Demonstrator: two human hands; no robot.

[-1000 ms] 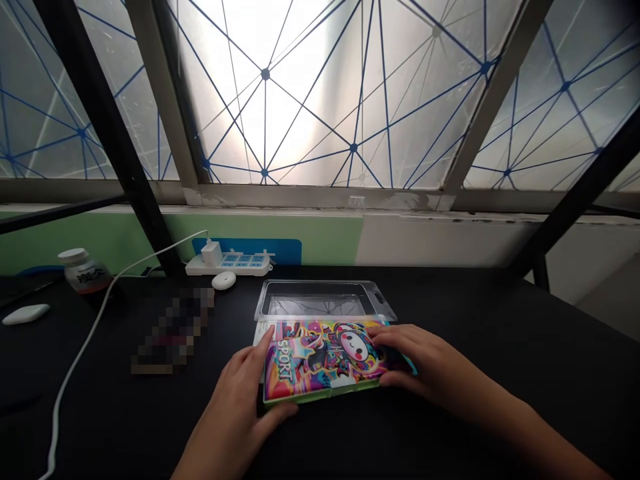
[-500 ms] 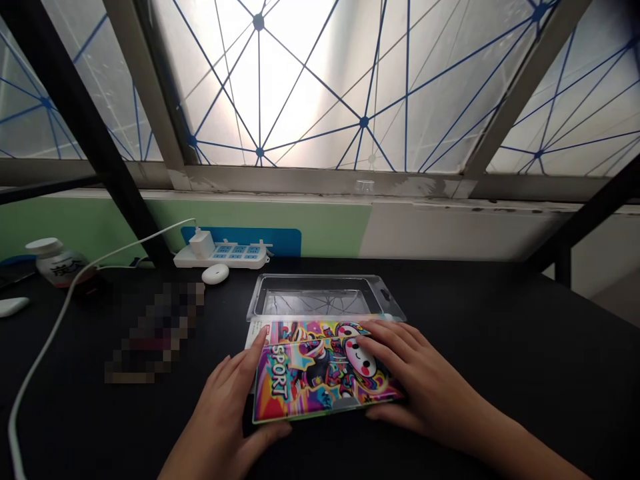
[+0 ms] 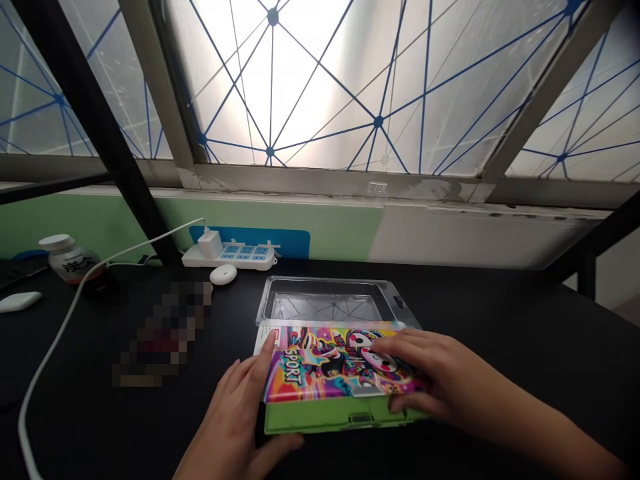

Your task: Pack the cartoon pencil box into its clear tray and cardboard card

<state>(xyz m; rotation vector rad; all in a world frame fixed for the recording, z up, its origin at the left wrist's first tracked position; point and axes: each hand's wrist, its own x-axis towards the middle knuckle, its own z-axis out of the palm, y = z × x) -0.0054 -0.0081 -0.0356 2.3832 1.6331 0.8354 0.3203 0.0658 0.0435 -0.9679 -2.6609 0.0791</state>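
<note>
Cradling a green plastic pencil box point(image 3: 345, 421) with a bright cartoon-printed cover point(image 3: 325, 367), the left hand point(image 3: 233, 413) curls half open around its left end, while the right hand point(image 3: 450, 373) rests spread-fingered on the cover's right side. The box's long axis runs left to right across a black tabletop point(image 3: 500, 320), "SPORT" reading sideways at its left. Behind it lies a clear plastic blister tray point(image 3: 320, 300), with window reflections in its hollow. Farther left, a pixelated object point(image 3: 165, 333) cannot be made out.

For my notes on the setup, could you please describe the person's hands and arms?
The left hand and right hand are bare, with no gloves, rings or watch showing. The left forearm and right forearm are bare too, no sleeve in view.
</note>
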